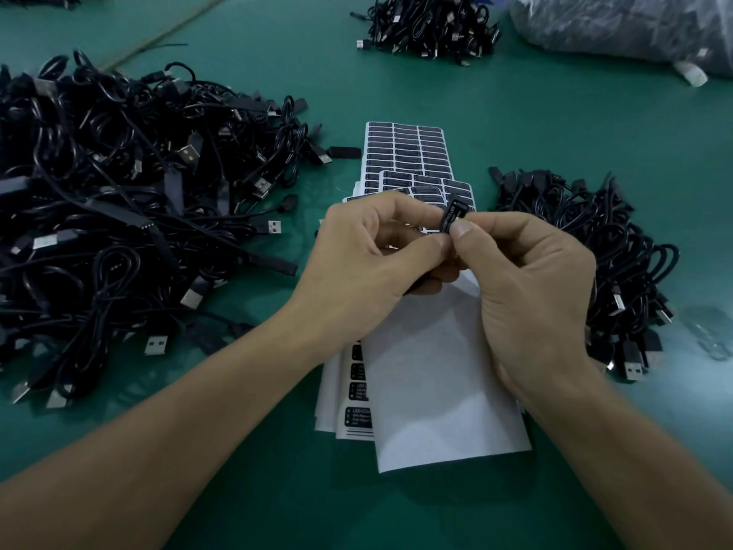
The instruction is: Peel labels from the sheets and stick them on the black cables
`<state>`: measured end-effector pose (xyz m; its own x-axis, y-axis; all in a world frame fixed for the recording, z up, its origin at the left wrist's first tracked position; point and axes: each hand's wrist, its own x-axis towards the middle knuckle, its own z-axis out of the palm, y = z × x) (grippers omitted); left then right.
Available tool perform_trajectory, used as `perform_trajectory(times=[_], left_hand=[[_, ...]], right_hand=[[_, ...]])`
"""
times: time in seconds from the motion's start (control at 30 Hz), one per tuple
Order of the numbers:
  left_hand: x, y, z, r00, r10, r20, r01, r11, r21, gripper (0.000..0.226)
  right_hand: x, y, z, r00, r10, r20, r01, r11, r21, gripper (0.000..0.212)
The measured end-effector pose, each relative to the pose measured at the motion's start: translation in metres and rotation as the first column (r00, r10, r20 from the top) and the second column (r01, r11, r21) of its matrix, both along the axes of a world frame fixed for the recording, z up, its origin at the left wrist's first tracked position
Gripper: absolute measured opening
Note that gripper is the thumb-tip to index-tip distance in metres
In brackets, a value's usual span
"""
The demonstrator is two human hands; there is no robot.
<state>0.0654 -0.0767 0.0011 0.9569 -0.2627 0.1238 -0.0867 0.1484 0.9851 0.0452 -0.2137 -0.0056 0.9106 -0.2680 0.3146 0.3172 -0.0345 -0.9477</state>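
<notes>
Both hands meet above the label sheets at the middle of the green table. My left hand (369, 256) and my right hand (527, 279) pinch a small black controller piece of a cable (452, 216) between thumbs and fingertips, with a black label on it. Whether the label is fully stuck down is hidden by the thumbs. A full sheet of black labels (404, 152) lies just beyond the hands. Blank white backing sheets (436, 410) lie under my wrists, with a few labels showing at their left edge.
A big heap of black USB cables (131, 200) fills the left side. A smaller pile (595, 248) lies to the right of my right hand. Another cable pile (432, 25) and a grey plastic bag (626, 25) sit at the far edge.
</notes>
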Motion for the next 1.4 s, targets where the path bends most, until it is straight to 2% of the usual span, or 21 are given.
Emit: perform_trajectory(times=[0.33, 0.67, 0.77, 0.83, 0.97, 1.1, 1.23, 1.4], left_hand=[[0.0003, -0.0053, -0.0002, 0.998, 0.058, 0.014, -0.058, 0.998, -0.002, 0.018], [0.0002, -0.0054, 0.0002, 0.997, 0.078, 0.024, -0.078, 0.997, 0.004, 0.020], [0.0004, -0.0056, 0.0001, 0.996, 0.085, 0.022, -0.085, 0.996, 0.004, 0.018], [0.0006, -0.0055, -0.0005, 0.996, 0.085, 0.030, -0.085, 0.996, 0.008, 0.018], [0.0003, -0.0042, -0.0017, 0.993, 0.064, 0.097, -0.069, 0.996, 0.050, 0.019], [-0.0004, -0.0025, -0.0038, 0.983, 0.074, 0.166, -0.096, 0.987, 0.132, 0.015], [0.0002, -0.0001, -0.0038, 0.930, 0.088, 0.357, -0.199, 0.937, 0.287, 0.011], [0.0005, 0.0041, 0.0011, 0.863, -0.005, 0.506, -0.256, 0.858, 0.445, 0.005]], right_hand=[[-0.0014, 0.0018, -0.0009, 0.998, 0.000, 0.064, 0.002, 0.999, -0.042, 0.019], [0.0002, -0.0007, -0.0043, 0.998, -0.001, 0.061, 0.002, 1.000, -0.020, 0.016], [0.0013, -0.0026, -0.0045, 0.998, -0.037, 0.041, 0.035, 0.998, 0.059, 0.029], [0.0020, -0.0030, -0.0046, 0.999, -0.041, 0.030, 0.039, 0.998, 0.052, 0.030], [0.0031, -0.0019, -0.0034, 1.000, 0.017, -0.009, -0.017, 1.000, 0.018, 0.025], [0.0041, -0.0025, 0.0005, 0.999, 0.028, 0.021, -0.027, 0.999, -0.043, 0.002], [0.0034, -0.0017, 0.0037, 0.999, 0.030, 0.045, -0.026, 0.995, -0.099, 0.008], [0.0007, -0.0013, 0.0045, 0.992, 0.017, 0.124, 0.008, 0.980, -0.196, 0.017]])
